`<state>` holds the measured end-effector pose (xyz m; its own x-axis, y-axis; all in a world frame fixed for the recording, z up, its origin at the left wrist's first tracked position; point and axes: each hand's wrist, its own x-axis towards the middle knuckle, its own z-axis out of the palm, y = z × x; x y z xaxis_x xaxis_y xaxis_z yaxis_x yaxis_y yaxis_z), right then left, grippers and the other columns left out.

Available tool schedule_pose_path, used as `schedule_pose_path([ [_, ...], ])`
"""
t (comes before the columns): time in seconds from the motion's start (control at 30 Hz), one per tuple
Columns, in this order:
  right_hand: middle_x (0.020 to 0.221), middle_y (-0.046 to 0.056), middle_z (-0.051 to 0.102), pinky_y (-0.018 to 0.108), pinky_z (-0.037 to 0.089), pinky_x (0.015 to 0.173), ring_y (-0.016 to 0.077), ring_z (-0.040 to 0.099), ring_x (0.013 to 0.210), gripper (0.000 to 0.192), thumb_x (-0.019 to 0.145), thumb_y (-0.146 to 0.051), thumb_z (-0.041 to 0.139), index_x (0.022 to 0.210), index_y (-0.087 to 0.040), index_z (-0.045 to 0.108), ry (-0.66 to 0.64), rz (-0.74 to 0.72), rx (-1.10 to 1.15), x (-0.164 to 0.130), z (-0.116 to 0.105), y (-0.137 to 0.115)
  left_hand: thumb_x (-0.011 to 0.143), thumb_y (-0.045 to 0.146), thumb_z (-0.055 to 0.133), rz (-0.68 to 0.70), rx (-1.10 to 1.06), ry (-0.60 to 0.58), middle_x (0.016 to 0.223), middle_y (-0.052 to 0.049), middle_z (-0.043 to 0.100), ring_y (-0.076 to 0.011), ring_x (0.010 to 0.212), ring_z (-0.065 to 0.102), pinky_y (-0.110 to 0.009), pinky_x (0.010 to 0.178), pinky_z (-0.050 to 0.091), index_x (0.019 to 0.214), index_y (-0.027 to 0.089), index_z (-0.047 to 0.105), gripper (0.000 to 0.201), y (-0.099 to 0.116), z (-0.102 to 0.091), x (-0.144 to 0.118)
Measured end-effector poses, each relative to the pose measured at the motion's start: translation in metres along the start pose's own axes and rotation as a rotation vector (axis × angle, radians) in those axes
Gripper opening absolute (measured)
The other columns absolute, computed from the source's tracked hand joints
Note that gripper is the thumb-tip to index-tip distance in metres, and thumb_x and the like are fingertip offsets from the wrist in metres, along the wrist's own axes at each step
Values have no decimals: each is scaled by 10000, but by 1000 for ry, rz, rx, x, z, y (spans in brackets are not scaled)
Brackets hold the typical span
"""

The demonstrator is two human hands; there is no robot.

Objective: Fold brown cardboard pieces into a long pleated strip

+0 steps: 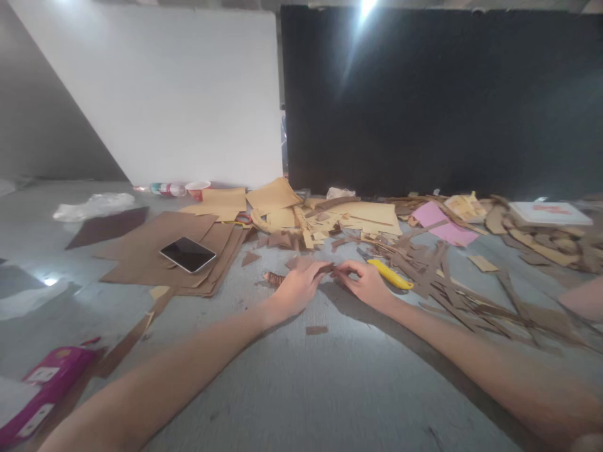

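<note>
Both hands meet over the middle of the grey floor-like surface. My left hand (298, 287) is closed, pinching a small brown cardboard piece (326, 267). The fingertips of my right hand (366, 287) are pinched at the other end of that piece. Beside my left hand lies a ridged brown cardboard piece (274, 279), partly covered by the hand. A yellow utility knife (390, 274) rests just beyond my right hand. Nearer to me, a short brown strip (316, 330) lies flat between my forearms.
Brown sheets (141, 267) are stacked at left under a phone (188, 254). Yellow sheets (273, 194) and scraps lie behind my hands. Many brown strips (443, 276) spread to the right, near a pink sheet (445, 224) and a white box (550, 213). A magenta object (56, 380) is front left.
</note>
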<state>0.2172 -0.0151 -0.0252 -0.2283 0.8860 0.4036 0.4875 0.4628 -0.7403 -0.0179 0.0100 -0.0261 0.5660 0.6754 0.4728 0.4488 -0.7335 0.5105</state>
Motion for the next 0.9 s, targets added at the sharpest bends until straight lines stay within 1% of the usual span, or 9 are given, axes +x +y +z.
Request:
schedule_pose_path([
  [0.13, 768, 17, 750, 317, 555, 667, 186, 679, 623, 263, 1008, -477, 632, 1016, -232, 727, 29, 26, 35, -1, 1, 3, 1112, 243, 455, 18, 19, 14, 1253, -97, 749, -253, 1167, 732, -415, 989, 605, 1400, 235, 595, 321, -2, 2, -1],
  [0.23, 766, 17, 744, 312, 542, 628, 176, 656, 581, 297, 1001, -508, 642, 1060, -231, 732, 20, 46, 73, -1, 2, 4, 1116, 246, 445, 58, 43, 28, 1247, -102, 748, -251, 1144, 737, -416, 965, 614, 1392, 228, 594, 314, -4, 4, -1],
  [0.37, 701, 9, 695, 314, 527, 620, 174, 615, 567, 343, 1018, -539, 606, 1083, -229, 739, -48, 46, 123, 0, 1, 0, 1120, 235, 440, 139, 95, 27, 1245, -105, 744, -252, 1144, 731, -419, 960, 608, 1405, 209, 566, 312, -6, 5, -2],
  [0.43, 689, 1, 676, 301, 509, 600, 164, 593, 557, 376, 1013, -570, 601, 1078, -224, 732, -81, 77, 161, 1, 0, -3, 1124, 229, 430, 183, 116, 18, 1251, -110, 739, -251, 1152, 725, -424, 964, 603, 1423, 199, 545, 321, -5, 5, -2],
  [0.57, 699, -1, 668, 271, 456, 557, 139, 562, 548, 457, 1012, -641, 565, 1002, -210, 716, -174, 171, 262, 4, -4, -6, 1132, 224, 402, 227, 135, 18, 1235, -116, 734, -243, 1144, 727, -410, 947, 606, 1426, 192, 536, 325, -4, 5, -3],
  [0.63, 685, -5, 651, 262, 431, 549, 132, 546, 550, 478, 1010, -655, 565, 942, -203, 706, -203, 194, 311, 5, -4, -3, 1132, 226, 402, 245, 146, 6, 1211, -118, 736, -240, 1116, 735, -400, 929, 611, 1420, 185, 537, 321, -4, 5, -3],
  [0.7, 668, -11, 631, 258, 414, 544, 129, 534, 550, 477, 992, -659, 598, 902, -200, 691, -183, 208, 323, 6, -3, 0, 1131, 228, 408, 254, 149, 2, 1200, -118, 736, -239, 1104, 740, -396, 923, 612, 1418, 185, 538, 318, -4, 5, -3],
  [0.83, 655, -21, 620, 263, 420, 535, 142, 539, 547, 449, 928, -658, 694, 915, -209, 668, -34, 223, 271, 5, 2, 5, 1134, 240, 416, 254, 127, 12, 1197, -113, 739, -239, 1107, 741, -401, 926, 613, 1421, 194, 539, 316, -2, 4, -3],
  [0.9, 647, -25, 614, 265, 431, 538, 149, 551, 550, 427, 915, -639, 720, 919, -216, 663, 12, 206, 243, 5, 3, 6, 1135, 240, 416, 254, 122, 15, 1201, -112, 741, -235, 1093, 745, -397, 916, 617, 1415, 194, 545, 312, -1, 4, -3],
])
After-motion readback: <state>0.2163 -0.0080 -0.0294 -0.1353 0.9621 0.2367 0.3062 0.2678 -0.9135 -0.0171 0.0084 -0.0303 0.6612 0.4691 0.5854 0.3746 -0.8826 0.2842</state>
